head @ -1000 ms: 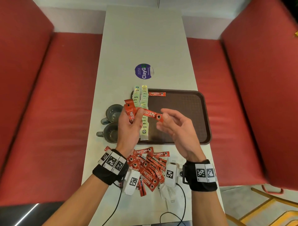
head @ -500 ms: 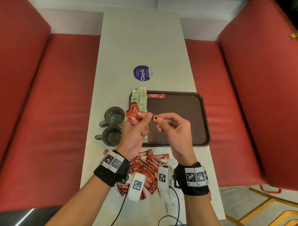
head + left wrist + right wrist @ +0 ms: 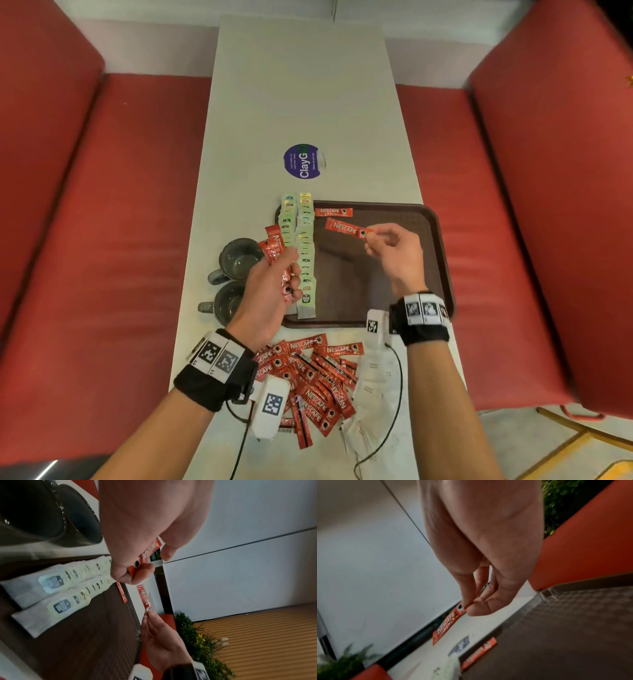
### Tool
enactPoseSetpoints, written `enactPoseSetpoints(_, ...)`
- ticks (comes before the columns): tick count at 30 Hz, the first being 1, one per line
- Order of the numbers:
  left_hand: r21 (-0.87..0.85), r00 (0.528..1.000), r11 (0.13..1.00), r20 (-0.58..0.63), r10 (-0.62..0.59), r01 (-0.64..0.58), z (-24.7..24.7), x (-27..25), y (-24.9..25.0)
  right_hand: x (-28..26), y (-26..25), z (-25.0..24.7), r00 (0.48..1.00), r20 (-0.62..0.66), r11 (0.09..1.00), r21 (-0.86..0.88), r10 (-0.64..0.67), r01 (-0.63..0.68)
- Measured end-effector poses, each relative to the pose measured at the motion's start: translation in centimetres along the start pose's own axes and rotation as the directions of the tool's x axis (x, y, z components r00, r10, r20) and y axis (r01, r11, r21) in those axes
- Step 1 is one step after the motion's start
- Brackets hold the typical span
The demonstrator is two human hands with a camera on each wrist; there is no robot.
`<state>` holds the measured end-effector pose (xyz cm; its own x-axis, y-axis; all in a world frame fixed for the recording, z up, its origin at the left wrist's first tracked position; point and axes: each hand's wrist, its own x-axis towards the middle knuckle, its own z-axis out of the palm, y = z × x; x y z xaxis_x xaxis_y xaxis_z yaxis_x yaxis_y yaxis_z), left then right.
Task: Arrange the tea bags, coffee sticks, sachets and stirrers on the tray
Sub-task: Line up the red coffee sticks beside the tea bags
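A brown tray (image 3: pixel 404 274) lies on the white table. Two rows of pale green tea bags (image 3: pixel 301 253) run along its left side, and one red coffee stick (image 3: pixel 334 212) lies at its far edge. My right hand (image 3: pixel 371 240) pinches one end of a single red coffee stick (image 3: pixel 346 229) above the tray, just nearer than the lying stick. My left hand (image 3: pixel 284 274) grips a bunch of red coffee sticks (image 3: pixel 274 248) over the tray's left rim. A pile of red coffee sticks (image 3: pixel 315 380) and white sachets (image 3: pixel 373 383) lies on the table near me.
Two dark grey mugs (image 3: pixel 238 260) stand on the table left of the tray. A round purple sticker (image 3: pixel 303 161) sits on the table beyond it. Red benches (image 3: pixel 102 240) flank the table on both sides.
My right hand drew one coffee stick out of the left hand's bunch and carried it right and away, over the tray. The left hand stayed by the tea bags with the remaining sticks.
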<state>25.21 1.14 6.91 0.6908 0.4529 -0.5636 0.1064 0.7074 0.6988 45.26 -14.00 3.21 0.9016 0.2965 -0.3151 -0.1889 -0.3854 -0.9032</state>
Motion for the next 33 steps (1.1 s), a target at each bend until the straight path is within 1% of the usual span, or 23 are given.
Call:
enactPoseSetpoints(2, 0.010, 0.999, 1.000, 0.021, -0.026, 0.026, -0.3, 0.0, 0.1, 3.5, 0.8, 1.0, 1.000, -0.017, 0.991, -0.136, -0.002, 0.000)
enactPoseSetpoints(6, 0.071, 0.997, 0.996, 0.042, -0.062, 0.059, -1.1, -0.1, 0.2, 8.9, 2.2, 3.1, 0.998, 0.058, 0.940, -0.340, -0.006, 0.025)
enactPoseSetpoints(8, 0.099, 0.996, 0.993, 0.055, -0.072, 0.066, -1.4, -0.2, 0.3, 10.5, 2.7, 3.9, 0.996, 0.086, 0.902, -0.428, -0.028, 0.063)
enactPoseSetpoints(11, 0.138, 0.995, 0.988, 0.068, -0.079, 0.069, -1.7, -0.3, 0.2, 11.9, 3.1, 4.8, 0.995, 0.082, 0.853, -0.514, -0.056, 0.090)
enactPoseSetpoints(16, 0.157, 0.993, 0.984, 0.061, -0.100, 0.089, -1.5, -0.2, 0.0, 12.9, 3.3, 5.9, 0.999, 0.035, 0.843, -0.537, -0.007, 0.025)
enactPoseSetpoints(20, 0.176, 0.991, 0.981, 0.084, -0.101, 0.085, -1.3, -0.7, 0.1, 12.7, 2.4, 6.5, 0.999, 0.026, 0.822, -0.567, -0.035, 0.043)
enactPoseSetpoints(23, 0.167, 0.990, 0.981, 0.089, -0.110, 0.094, -1.2, -0.8, 0.1, 12.1, 2.3, 7.0, 0.996, 0.012, 0.823, -0.563, -0.087, 0.079)
enactPoseSetpoints(30, 0.185, 0.989, 0.977, 0.082, -0.121, 0.104, -1.3, -0.9, -0.1, 11.0, 1.9, 8.5, 0.995, 0.019, 0.826, -0.557, -0.094, 0.089)
enactPoseSetpoints(33, 0.212, 0.990, 0.972, 0.080, -0.117, 0.098, -1.4, -0.9, -0.2, 11.0, 1.5, 8.8, 0.995, -0.016, 0.831, -0.552, -0.095, 0.071)
